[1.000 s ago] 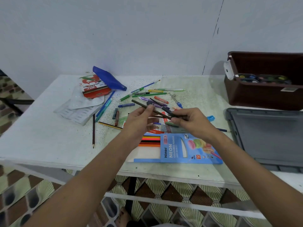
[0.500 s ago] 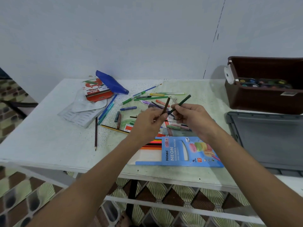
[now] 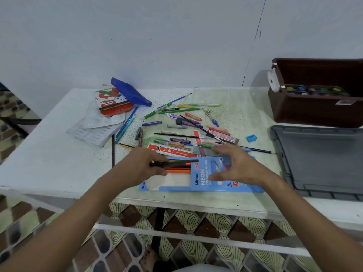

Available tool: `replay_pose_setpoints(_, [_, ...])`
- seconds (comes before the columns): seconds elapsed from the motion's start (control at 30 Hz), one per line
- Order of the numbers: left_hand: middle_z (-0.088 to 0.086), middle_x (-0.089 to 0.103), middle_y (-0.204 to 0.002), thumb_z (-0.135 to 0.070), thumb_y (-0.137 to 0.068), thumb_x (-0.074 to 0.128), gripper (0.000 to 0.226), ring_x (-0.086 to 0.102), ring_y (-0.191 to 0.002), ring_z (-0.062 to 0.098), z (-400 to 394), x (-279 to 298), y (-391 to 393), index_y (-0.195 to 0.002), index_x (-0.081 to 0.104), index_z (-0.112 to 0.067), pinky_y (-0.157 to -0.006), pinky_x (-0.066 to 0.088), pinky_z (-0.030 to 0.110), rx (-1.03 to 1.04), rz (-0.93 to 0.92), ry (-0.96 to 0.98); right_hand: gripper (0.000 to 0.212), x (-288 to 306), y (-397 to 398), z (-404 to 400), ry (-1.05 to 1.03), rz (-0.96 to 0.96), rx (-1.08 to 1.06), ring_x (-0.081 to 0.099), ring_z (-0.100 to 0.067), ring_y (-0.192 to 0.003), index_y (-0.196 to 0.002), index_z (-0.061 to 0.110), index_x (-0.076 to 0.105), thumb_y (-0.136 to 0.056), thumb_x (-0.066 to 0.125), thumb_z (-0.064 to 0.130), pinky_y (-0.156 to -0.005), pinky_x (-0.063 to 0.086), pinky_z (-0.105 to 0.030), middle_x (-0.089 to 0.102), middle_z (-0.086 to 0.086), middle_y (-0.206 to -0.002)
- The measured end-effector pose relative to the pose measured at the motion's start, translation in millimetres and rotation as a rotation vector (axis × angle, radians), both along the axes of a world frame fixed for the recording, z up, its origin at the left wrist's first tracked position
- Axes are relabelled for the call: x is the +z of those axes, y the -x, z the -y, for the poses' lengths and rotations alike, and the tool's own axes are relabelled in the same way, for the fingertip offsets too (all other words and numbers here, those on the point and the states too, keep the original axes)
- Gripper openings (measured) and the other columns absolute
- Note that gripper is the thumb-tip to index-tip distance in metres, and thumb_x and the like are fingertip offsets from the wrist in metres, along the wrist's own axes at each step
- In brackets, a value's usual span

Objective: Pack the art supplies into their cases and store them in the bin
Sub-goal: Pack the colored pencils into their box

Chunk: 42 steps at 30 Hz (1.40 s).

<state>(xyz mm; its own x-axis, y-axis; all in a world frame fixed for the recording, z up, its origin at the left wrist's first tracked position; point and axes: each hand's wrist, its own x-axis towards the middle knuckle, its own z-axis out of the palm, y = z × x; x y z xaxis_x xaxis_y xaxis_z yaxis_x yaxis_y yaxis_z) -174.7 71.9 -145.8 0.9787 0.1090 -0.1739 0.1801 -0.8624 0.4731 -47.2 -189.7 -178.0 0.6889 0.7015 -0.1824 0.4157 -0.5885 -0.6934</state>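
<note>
The left hand (image 3: 141, 165) grips a small bundle of dark coloured pencils (image 3: 172, 163), holding them level over the open end of the blue Ninso pencil case (image 3: 204, 179), which lies flat near the front edge of the counter (image 3: 49, 158). Orange and red pencils (image 3: 178, 170) already sit in the case's tray, just beside the held bundle. The right hand (image 3: 238, 166) hovers over the case's printed sleeve with fingers spread and loosely bent, holding nothing (whether its fingertips touch the cardboard cannot be told). Behind the case lies a red g'soft ruler (image 3: 170, 150), and beyond it a scatter of crayons, pens and brushes (image 3: 186, 122). A blue sharpener (image 3: 251, 138) sits apart to the right. At the far left are a blue pouch (image 3: 129, 92), a red oil pastel box (image 3: 113, 101) and a white plastic tray (image 3: 94, 132). The brown bin (image 3: 306, 112) stands at the far right with a paint palette (image 3: 314, 90) inside, and a grey lid (image 3: 322, 160) lies in front of it.
</note>
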Motion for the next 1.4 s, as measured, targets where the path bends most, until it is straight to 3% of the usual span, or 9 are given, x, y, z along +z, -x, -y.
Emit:
replay_pose_setpoints(0.07, [-0.018, 0.062, -0.085, -0.031, -0.08, 0.076, 0.028, 0.058, -0.08, 0.007, -4.5, -0.8, 5.7, -0.107, 0.074, -0.026, -0.069, 0.045, 0.02, -0.07, -0.006, -0.089, 0.103, -8.0, 0.8, 2.4, 0.078, 0.066, 0.081, 0.027, -0.007, -0.13, -0.142, 0.024, 0.041, -0.055, 0.085, 0.056, -0.112, 0.028, -0.034, 0.037, 0.012, -0.139])
replay_pose_setpoints(0.2, [-0.002, 0.065, -0.093, -0.029, -0.089, 0.066, 0.021, 0.059, -0.085, 0.016, -9.9, -10.1, 16.3, -0.107, 0.074, -0.024, -0.073, 0.046, 0.03, -0.156, 0.018, -0.213, 0.111, -18.6, 1.5, 3.4, 0.104, 0.193, 0.171, 0.024, -0.005, -0.117, -0.143, 0.024, 0.039, -0.05, 0.082, 0.065, -0.101, 0.02, -0.025, 0.034, 0.014, -0.13])
replay_pose_setpoints(0.37, [0.0, 0.058, -0.081, -0.031, -0.093, 0.057, 0.023, 0.052, -0.072, 0.016, -10.1, -26.7, 25.1, -0.101, 0.075, -0.02, -0.06, 0.045, 0.03, -0.241, 0.128, -0.338, 0.118, -27.2, 0.3, 4.3, 0.08, 0.239, 0.187, 0.024, -0.003, -0.113, -0.143, 0.024, 0.04, -0.044, 0.065, 0.082, -0.099, 0.016, -0.025, 0.031, 0.015, -0.124])
replay_pose_setpoints(0.5, [-0.003, 0.062, -0.07, -0.029, -0.08, 0.075, 0.008, 0.056, -0.064, 0.021, 3.2, -31.9, 26.4, -0.084, 0.074, -0.021, -0.063, 0.045, 0.033, -0.311, 0.308, -0.587, 0.117, -29.5, 1.1, 3.9, 0.071, 0.251, 0.185, 0.022, -0.001, -0.113, -0.144, 0.025, 0.038, -0.046, 0.062, 0.084, -0.101, 0.015, -0.026, 0.029, 0.018, -0.124])
replay_pose_setpoints(0.67, [-0.002, 0.064, -0.067, -0.008, -0.06, 0.083, 0.025, 0.056, -0.069, 0.023, 17.8, -42.4, 31.4, -0.079, 0.071, -0.02, -0.072, 0.041, 0.039, -0.359, 0.249, -0.76, 0.115, -29.0, 3.3, 4.0, 0.059, 0.246, 0.175, 0.021, 0.0, -0.114, -0.144, 0.025, 0.038, -0.047, 0.064, 0.081, -0.101, 0.013, -0.026, 0.028, 0.019, -0.124])
replay_pose_setpoints(0.8, [0.004, 0.065, -0.076, -0.008, -0.061, 0.083, 0.038, 0.058, -0.071, 0.024, 22.5, -48.3, 31.9, -0.097, 0.07, -0.013, -0.059, 0.047, 0.034, -0.401, 0.276, -0.727, 0.113, -29.1, 3.5, 4.0, 0.059, 0.247, 0.173, 0.021, -0.001, -0.115, -0.144, 0.025, 0.038, -0.048, 0.067, 0.079, -0.102, 0.011, -0.026, 0.028, 0.019, -0.124])
replay_pose_setpoints(1.03, [0.002, 0.061, -0.098, -0.011, -0.068, 0.079, 0.073, 0.058, -0.083, 0.019, 19.4, -55.2, 32.1, -0.133, 0.049, -0.022, -0.061, 0.047, 0.028, -0.465, 0.24, -0.605, 0.114, -31.0, 2.6, 4.0, 0.052, 0.238, 0.168, 0.022, -0.001, -0.116, -0.144, 0.027, 0.038, -0.047, 0.065, 0.081, -0.102, 0.012, -0.026, 0.029, 0.019, -0.124])
replay_pose_setpoints(1.2, [0.0, 0.052, -0.115, -0.01, -0.096, 0.046, 0.052, 0.05, -0.1, 0.019, 22.2, -44.7, 23.8, -0.143, 0.042, -0.032, -0.078, 0.044, 0.031, -0.381, 0.059, -0.338, 0.115, -33.2, 1.7, 4.7, 0.057, 0.239, 0.168, 0.022, -0.002, -0.117, -0.144, 0.028, 0.038, -0.046, 0.063, 0.083, -0.103, 0.013, -0.027, 0.03, 0.019, -0.125])
replay_pose_setpoints(1.4, [-0.004, 0.066, -0.117, -0.016, -0.091, 0.057, 0.034, 0.059, -0.105, 0.014, 43.9, -40.7, 4.3, -0.124, 0.063, -0.021, -0.089, 0.048, 0.031, -0.194, 0.102, -0.164, 0.114, -34.8, 1.3, 4.6, 0.052, 0.24, 0.163, 0.023, -0.002, -0.119, -0.143, 0.028, 0.039, -0.046, 0.064, 0.083, -0.106, 0.015, -0.03, 0.031, 0.019, -0.127])
